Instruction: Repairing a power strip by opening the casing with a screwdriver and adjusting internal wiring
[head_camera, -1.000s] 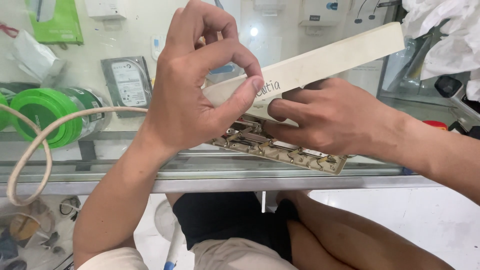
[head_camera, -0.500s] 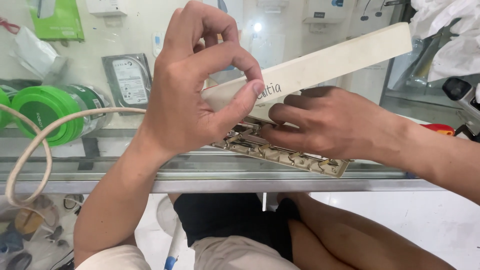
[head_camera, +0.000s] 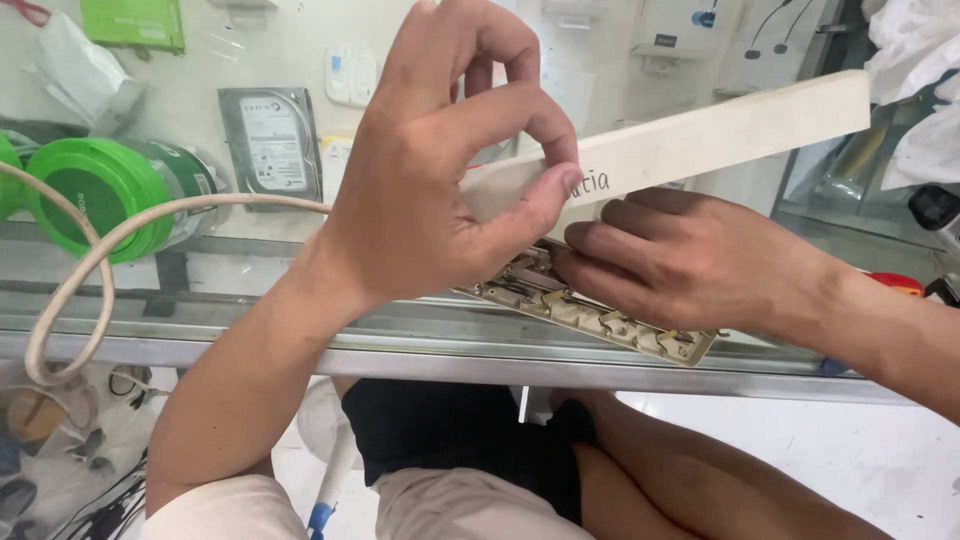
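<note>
Green package (head_camera: 133, 22) top left

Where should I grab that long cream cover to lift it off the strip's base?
Probably by the cover's free far end, pinching its long edges from above. It tilts upward to the right, clear of the base, and that end is bare; the left hand and right hand crowd the near end.
</note>
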